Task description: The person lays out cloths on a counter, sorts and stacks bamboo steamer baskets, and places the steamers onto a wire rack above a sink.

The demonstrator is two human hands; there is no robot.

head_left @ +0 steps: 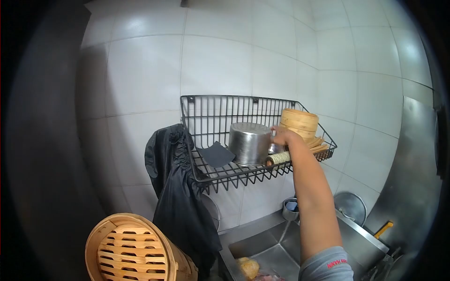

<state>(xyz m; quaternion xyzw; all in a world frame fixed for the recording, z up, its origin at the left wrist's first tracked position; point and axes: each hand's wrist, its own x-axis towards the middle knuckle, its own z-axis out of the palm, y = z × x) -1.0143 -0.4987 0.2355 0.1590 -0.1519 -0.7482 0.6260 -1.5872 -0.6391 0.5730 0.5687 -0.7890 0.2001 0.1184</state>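
Observation:
My right hand (pixel 283 135) reaches up to a black wire shelf (pixel 225 180) on the wall. Its visible fingers are apart beside the upper right side of an upturned metal pot (pixel 250 145); whether they touch it I cannot tell. Behind the hand sits a round bamboo steamer (pixel 300 122). Below the hand, a small shiny metal container (pixel 275 148) is partly covered, and a roll of string (pixel 280 158) lies at the shelf front. My left hand is out of view. At the lower left, a tilted bamboo steamer (pixel 133 255) shows its slatted face, with no hand visible on it.
A dark flat piece (pixel 216 154) lies on the shelf's left. Black cloth (pixel 180 187) hangs from that end. Below is a steel sink (pixel 269 241) with yellowish and pinkish items inside. A small metal cup (pixel 290 213), round lid (pixel 350 208) and yellow handle (pixel 383 229) are near it.

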